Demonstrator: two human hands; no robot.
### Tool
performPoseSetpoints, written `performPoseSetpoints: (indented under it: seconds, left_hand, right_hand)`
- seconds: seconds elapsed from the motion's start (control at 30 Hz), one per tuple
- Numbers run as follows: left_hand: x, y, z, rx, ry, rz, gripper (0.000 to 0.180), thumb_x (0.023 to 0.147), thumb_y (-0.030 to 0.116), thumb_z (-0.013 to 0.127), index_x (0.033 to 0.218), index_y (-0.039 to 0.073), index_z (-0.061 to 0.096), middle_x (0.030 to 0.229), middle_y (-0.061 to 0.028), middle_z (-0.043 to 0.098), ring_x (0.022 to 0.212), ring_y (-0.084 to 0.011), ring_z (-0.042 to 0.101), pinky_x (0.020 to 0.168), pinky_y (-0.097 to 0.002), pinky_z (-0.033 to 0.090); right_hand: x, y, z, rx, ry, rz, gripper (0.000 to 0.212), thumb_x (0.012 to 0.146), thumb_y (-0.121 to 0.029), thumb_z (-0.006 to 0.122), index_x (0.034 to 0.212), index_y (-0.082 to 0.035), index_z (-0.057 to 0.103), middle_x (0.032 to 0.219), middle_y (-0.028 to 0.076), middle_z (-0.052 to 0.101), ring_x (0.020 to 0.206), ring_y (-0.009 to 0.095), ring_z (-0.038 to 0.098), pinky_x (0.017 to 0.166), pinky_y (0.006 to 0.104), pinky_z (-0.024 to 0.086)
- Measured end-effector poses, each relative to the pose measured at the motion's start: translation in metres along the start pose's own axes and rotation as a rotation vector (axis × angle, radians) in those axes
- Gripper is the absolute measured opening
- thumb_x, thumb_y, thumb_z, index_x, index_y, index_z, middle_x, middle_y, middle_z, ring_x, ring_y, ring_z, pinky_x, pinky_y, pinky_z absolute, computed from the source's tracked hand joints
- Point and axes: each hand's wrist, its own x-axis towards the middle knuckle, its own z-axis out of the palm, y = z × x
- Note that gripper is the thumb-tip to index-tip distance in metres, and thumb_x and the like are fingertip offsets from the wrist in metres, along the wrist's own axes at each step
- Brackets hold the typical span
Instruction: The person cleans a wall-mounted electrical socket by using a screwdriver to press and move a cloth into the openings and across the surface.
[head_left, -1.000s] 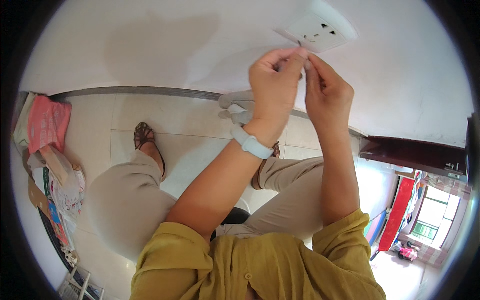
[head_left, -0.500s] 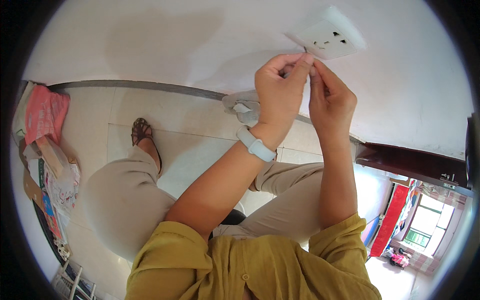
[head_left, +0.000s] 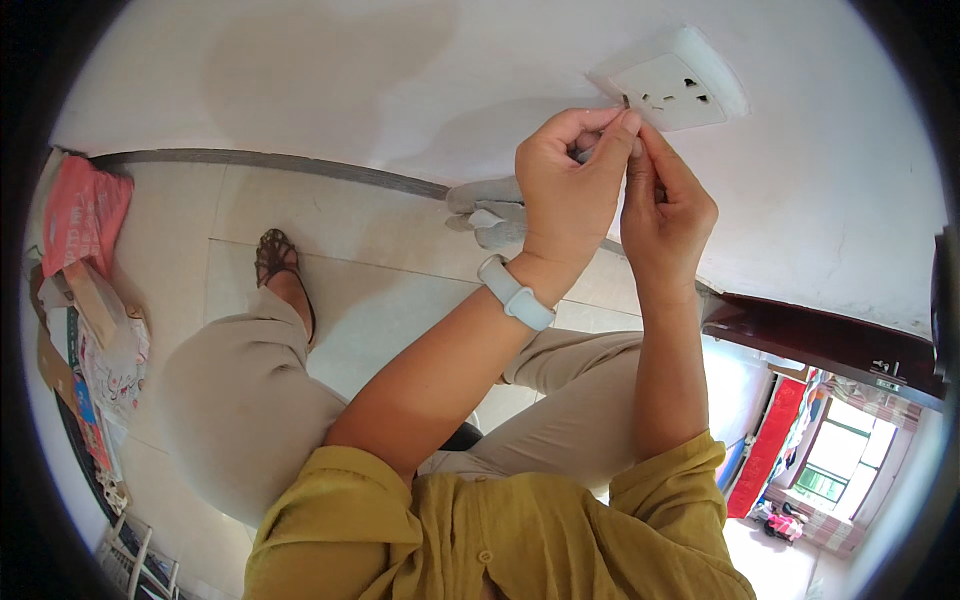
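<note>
My left hand (head_left: 570,190), with a pale watch (head_left: 515,292) on its wrist, is closed in a pinch. A small, thin, dark piece (head_left: 626,101) sticks up past its thumb and index fingertip; its kind is too small to make out. My right hand (head_left: 668,215) is pinched too, its fingertips meeting those of the left, and whatever lies between them is hidden. Just beyond the fingertips, a white wall socket (head_left: 680,90) with several dark slots sits in the wall. The dark tip shows close to the socket's near left edge.
A grey, soft-looking thing (head_left: 500,225) lies on the floor by the skirting (head_left: 300,168). At the left are a pink bag (head_left: 85,210), cardboard and plastic packaging (head_left: 120,370). Dark brown furniture (head_left: 800,335) stands at the right, with a bright window (head_left: 848,450) farther off.
The socket and wall have shifted slightly right and down in the picture as the view moved. Both hands keep their pinch, fingertips together, with the dark tip still showing.
</note>
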Motion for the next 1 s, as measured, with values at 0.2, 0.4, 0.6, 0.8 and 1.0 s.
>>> performPoseSetpoints:
  seconds: [0.2,0.4,0.6,0.8,1.0]
  left_hand:
    - [0.007,0.001,-0.006,-0.035,0.033,0.034,0.016,0.085,0.016,0.067,0.087,0.0,0.067,0.064,0.0074,0.049,0.056,-0.0014,0.038,0.048,-0.0182,0.03]
    - [0.003,0.005,-0.003,-0.013,0.058,0.015,0.017,0.084,0.017,0.068,0.085,0.0,0.066,0.063,0.0076,0.049,0.055,-0.001,0.038,0.048,-0.0179,0.029]
    - [0.004,0.004,-0.006,-0.014,0.029,0.026,0.016,0.084,0.016,0.069,0.085,0.0,0.066,0.063,0.0052,0.052,0.055,-0.0018,0.043,0.046,-0.0186,0.033]
    - [0.008,0.004,-0.007,-0.029,0.042,0.044,0.016,0.084,0.015,0.069,0.086,0.0,0.065,0.063,0.0055,0.052,0.055,-0.0019,0.042,0.048,-0.0179,0.033]
    - [0.0,0.001,-0.001,-0.012,-0.036,-0.016,0.017,0.083,0.016,0.07,0.085,0.0,0.065,0.065,0.0048,0.054,0.057,-0.0024,0.043,0.049,-0.0174,0.035]
  right_hand:
    - [0.011,-0.009,0.005,-0.057,-0.086,-0.076,0.018,0.082,0.0,0.06,0.099,-0.001,0.066,0.069,0.015,0.062,0.058,0.023,0.06,0.055,0.0298,0.047]
    - [0.006,-0.013,0.002,-0.028,-0.097,0.028,0.018,0.083,0.0,0.059,0.1,-0.001,0.065,0.07,0.016,0.062,0.059,0.026,0.06,0.056,0.0307,0.048]
    - [0.007,-0.016,0.006,0.011,-0.071,0.058,0.018,0.084,-0.002,0.059,0.1,-0.001,0.066,0.069,0.016,0.062,0.054,0.021,0.056,0.054,0.0276,0.046]
    - [0.009,-0.013,0.007,0.09,-0.113,0.075,0.018,0.084,-0.003,0.06,0.102,-0.001,0.066,0.071,0.017,0.062,0.054,0.017,0.055,0.056,0.0261,0.046]
    - [0.002,-0.006,-0.012,0.16,-0.145,0.304,0.02,0.087,-0.005,0.061,0.105,0.002,0.065,0.069,0.007,0.065,0.058,0.006,0.047,0.054,0.0203,0.042]
